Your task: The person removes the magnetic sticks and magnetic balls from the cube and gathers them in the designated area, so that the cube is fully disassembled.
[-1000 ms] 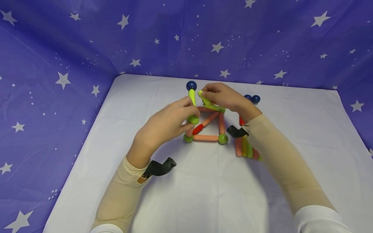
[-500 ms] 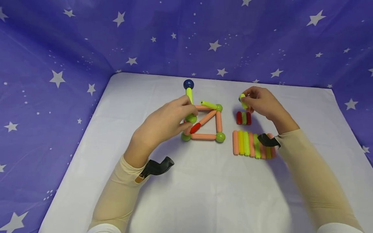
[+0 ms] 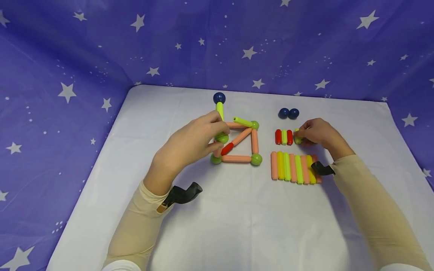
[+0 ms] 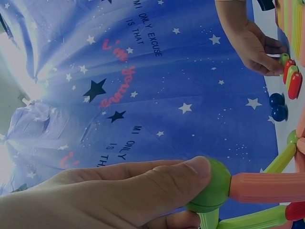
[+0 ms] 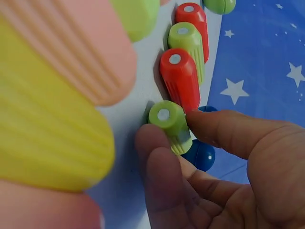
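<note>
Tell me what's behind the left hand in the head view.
Beyond the left hand, a lime stick ends at a blue ball, and a far pink stick emerges. The hand hides where each stick begins.

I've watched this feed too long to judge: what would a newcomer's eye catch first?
Probably the starry purple backdrop behind the white table. Next, the stick-and-ball frame toward the table's back, where the left hand grips a green ball. Then the right hand, off to the right, holding a short green stick beside three other short sticks.
</note>
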Demonstrator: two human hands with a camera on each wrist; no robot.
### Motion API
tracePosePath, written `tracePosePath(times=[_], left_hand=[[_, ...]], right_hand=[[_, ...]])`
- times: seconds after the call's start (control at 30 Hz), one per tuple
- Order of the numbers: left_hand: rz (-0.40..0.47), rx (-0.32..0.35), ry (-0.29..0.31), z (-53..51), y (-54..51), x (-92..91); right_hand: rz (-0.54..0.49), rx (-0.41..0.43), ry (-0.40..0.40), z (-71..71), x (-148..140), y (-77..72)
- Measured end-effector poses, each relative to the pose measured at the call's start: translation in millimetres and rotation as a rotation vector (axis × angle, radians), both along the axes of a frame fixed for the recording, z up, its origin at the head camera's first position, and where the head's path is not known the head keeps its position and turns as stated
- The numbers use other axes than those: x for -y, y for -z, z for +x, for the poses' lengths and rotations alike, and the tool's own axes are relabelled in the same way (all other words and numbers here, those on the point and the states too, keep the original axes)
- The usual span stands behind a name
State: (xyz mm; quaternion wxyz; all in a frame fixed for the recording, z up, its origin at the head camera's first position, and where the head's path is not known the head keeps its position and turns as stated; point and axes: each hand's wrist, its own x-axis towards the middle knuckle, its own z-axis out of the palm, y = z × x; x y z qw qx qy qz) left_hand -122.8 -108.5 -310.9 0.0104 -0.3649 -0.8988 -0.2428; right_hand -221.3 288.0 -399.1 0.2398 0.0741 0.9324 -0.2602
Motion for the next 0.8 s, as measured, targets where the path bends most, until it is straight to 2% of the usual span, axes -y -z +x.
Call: tracePosePath(times=[0.2, 0.33, 0.47, 0.53, 0.67, 0.8], left_hand=[[0.003, 0.007, -0.004, -0.4, -0.7, 0.4], [0.003, 0.010, -0.004, -0.7, -1.2, 0.8], [0.003, 0.020, -0.001, -1.0, -1.5, 0.7], [0.004, 0.025, 0.000, -1.0, -1.7, 0.9], [0.008, 0.036, -0.001, -1.1, -1.2, 1.6], [0.011, 0.050, 0.001, -0.9, -0.2, 1.7]], right_hand=[[-0.032, 0.001, -0.030, -0.5, 2.5, -0.3], [0.024, -0.017, -0.056, 0.6, 4.8, -3.8], [0.126, -0.100, -0.093, 3.7, 7.3, -12.2], [0.145, -0.158, -0.105, 4.3, 10.8, -17.4], [0.116, -0.264, -0.125, 3.2, 28.4, -28.1], [0.079, -0.321, -0.177, 1.0, 60.3, -34.4]])
